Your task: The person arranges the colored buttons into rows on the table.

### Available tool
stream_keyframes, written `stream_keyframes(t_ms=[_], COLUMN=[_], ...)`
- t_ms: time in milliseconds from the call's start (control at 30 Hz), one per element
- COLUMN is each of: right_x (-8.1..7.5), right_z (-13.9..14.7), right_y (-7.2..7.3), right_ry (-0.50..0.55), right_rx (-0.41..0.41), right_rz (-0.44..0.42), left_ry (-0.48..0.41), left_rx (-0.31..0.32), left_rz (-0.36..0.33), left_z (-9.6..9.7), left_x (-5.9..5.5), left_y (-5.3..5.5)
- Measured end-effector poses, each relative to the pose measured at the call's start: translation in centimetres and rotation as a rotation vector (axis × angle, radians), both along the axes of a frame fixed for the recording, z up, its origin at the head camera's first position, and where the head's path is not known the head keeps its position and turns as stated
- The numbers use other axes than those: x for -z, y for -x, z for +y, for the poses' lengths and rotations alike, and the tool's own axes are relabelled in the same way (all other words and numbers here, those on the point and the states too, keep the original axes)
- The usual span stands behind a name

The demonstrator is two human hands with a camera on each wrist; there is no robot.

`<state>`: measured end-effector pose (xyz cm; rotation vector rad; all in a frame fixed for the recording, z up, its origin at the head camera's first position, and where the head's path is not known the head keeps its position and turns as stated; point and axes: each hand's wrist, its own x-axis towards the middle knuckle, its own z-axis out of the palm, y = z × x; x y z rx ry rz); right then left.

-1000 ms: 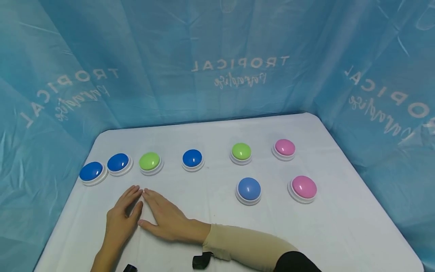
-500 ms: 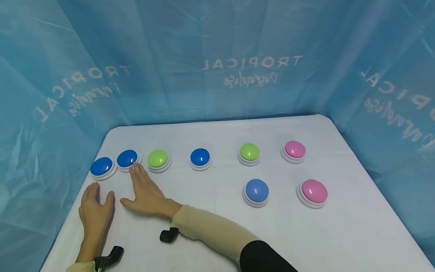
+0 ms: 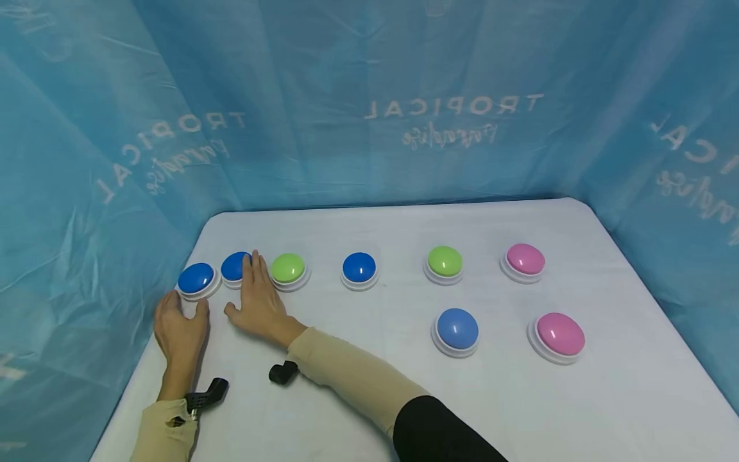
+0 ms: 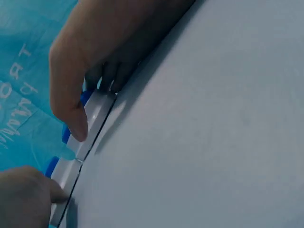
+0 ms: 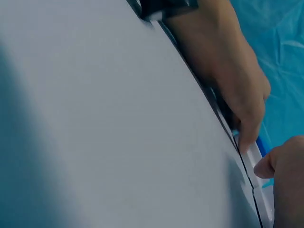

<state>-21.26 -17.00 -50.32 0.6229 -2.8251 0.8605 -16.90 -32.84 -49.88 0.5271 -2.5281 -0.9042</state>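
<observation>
Several round push buttons with domed caps on white bases sit on the white table. At the far left, my left hand (image 3: pixel 180 327) is at the near side of the end blue button (image 3: pixel 195 277), its thumb and fingers spread along the base. The left wrist view shows its thumb (image 4: pixel 78 127) down at the white base. My right hand (image 3: pixel 261 301) reaches in between a second blue button (image 3: pixel 233 264) and a green button (image 3: pixel 288 267). Its fingers lie extended and cover part of that blue cap, while its thumb (image 5: pixel 264 170) is close by the base.
Further right stand a blue button (image 3: pixel 359 267), a green one (image 3: pixel 444 261) and a pink one (image 3: pixel 525 259). Nearer are a lighter blue button (image 3: pixel 457 329) and a larger pink one (image 3: pixel 560 334). A blue printed curtain (image 3: pixel 369 167) surrounds the table (image 3: pixel 369 385).
Both hands have separated and moved forward to the two left blue buttons. The left hand went left to the end one, the right to the second. The head view has turned left.
</observation>
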Motion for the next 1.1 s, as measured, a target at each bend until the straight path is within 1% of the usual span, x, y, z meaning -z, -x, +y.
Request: stream_keyframes(t_ms=[67, 100, 167, 200, 267, 333, 400, 433, 500, 600, 700, 767, 833, 900, 1000, 1033, 1100], right_x=[0.0, 0.0, 0.0, 0.0, -0.1, -0.1, -0.2, -0.2, -0.2, -0.2, -0.3, -0.3, -0.3, -0.3, -0.2, -0.1, 0.0], right_z=[0.0, 0.0, 0.0, 0.0, 0.1, 0.1, 0.2, 0.2, 0.3, 0.6, 0.9, 1.3, 1.7, 2.3, 3.2, 3.4, 4.0], right_y=[0.0, 0.0, -0.2, -0.1, -0.1, 0.0, 0.1, 0.1, 0.1, 0.0, -0.2, -0.4, -0.6, -0.9, -1.5, -1.8, -2.4], right_ry=[0.006, 0.006, -0.003, -0.013, -0.030, -0.048, -0.056, -0.056, -0.065, -0.073, -0.076, -0.081, -0.095, -0.112, -0.134, -0.142, -0.156], right_rx=[0.020, 0.028, 0.038, 0.042, 0.048, 0.053, 0.058, 0.058, 0.054, 0.040, 0.021, 0.001, -0.032, -0.073, -0.146, -0.166, -0.197], right_rz=[-0.007, -0.010, -0.014, -0.007, 0.006, 0.025, 0.042, 0.046, 0.057, 0.068, 0.072, 0.073, 0.080, 0.090, 0.100, 0.101, 0.099], left_ry=[0.018, 0.031, 0.065, 0.073, 0.089, 0.071, 0.025, 0.001, -0.036, -0.052, -0.061, -0.073, -0.105, -0.143, -0.197, -0.206, -0.210], left_rx=[-0.050, -0.065, -0.063, -0.040, 0.049, 0.136, 0.196, 0.214, 0.226, 0.244, 0.242, 0.227, 0.196, 0.160, 0.099, 0.083, 0.054], left_rz=[0.063, 0.103, 0.173, 0.187, 0.206, 0.182, 0.121, 0.087, 0.021, -0.036, -0.035, -0.011, 0.028, 0.084, 0.165, 0.187, 0.210], left_z=[0.9, 1.4, 2.6, 3.2, 4.1, 4.8, 5.3, 5.3, 5.4, 5.3, 5.3, 5.2, 5.2, 5.2, 5.2, 5.3, 5.5], left_x=[-0.1, -0.1, -0.4, -0.5, -0.5, -0.6, -0.6, -0.6, -0.6, -0.6, -0.5, -0.3, -0.2, -0.1, -0.3, -0.4, -0.6], left_y=[-0.6, -1.0, -1.7, -1.9, -2.0, -1.9, -1.7, -1.6, -1.4, -1.3, -1.4, -1.5, -1.7, -1.9, -2.3, -2.5, -2.9])
